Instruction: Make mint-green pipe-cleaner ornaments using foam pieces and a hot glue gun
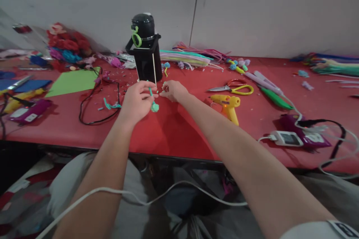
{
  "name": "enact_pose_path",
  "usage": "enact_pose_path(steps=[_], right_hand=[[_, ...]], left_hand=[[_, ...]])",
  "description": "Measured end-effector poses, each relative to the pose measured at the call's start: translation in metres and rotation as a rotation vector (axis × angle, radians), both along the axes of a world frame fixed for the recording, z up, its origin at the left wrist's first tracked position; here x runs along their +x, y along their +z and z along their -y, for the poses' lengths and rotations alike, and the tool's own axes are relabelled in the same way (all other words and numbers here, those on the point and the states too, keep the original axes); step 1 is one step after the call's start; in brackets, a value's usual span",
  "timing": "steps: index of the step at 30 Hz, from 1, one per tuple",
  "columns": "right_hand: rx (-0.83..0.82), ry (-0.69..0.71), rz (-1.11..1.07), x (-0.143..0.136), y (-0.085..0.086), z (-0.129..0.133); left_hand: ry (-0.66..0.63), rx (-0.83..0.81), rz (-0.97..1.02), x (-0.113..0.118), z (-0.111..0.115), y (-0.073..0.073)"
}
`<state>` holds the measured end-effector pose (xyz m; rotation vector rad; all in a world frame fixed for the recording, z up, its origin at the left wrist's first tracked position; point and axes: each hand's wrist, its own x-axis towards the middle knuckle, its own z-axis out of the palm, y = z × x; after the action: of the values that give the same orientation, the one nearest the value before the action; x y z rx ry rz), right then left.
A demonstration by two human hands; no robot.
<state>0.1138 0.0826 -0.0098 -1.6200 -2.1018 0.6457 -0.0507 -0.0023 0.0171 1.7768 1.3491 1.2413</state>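
My left hand (140, 101) is closed around a teal pipe cleaner (155, 107), whose lower end is bunched into a small fuzzy ball. My right hand (174, 91) is just to the right, thumb and fingertips pinched together; whatever they hold is too small to make out. Tiny green bits show between the two hands. Behind them stands a black bottle (147, 65) in a black carrier, with a light green pipe cleaner shape (136, 38) attached. Another bent teal pipe cleaner piece (111, 105) lies left of my left hand.
Right of my hands lie scissors (241, 89) and a yellow glue gun (228, 105). A white power bank with cable (287, 138) sits beside a purple device (311, 134). Pipe cleaner bundles (182, 58) run along the wall. Green paper (73, 82) and a black cord (81, 110) are at left.
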Motion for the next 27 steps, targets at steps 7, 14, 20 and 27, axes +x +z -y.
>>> enact_pose_path(steps=[7, 14, 20, 27], right_hand=[[0.023, -0.038, -0.138, 0.007, -0.01, 0.004], [0.035, -0.048, -0.3, 0.024, -0.01, 0.005], [0.062, 0.108, -0.498, 0.044, -0.004, 0.036], [0.15, 0.148, -0.633, 0.09, 0.001, 0.115]], left_hand=[[-0.014, -0.024, 0.022, 0.003, 0.001, -0.004], [-0.036, -0.037, 0.011, 0.009, -0.001, -0.01], [-0.05, -0.081, -0.009, 0.023, 0.003, -0.008], [-0.268, -0.121, -0.047, 0.049, 0.02, 0.003]])
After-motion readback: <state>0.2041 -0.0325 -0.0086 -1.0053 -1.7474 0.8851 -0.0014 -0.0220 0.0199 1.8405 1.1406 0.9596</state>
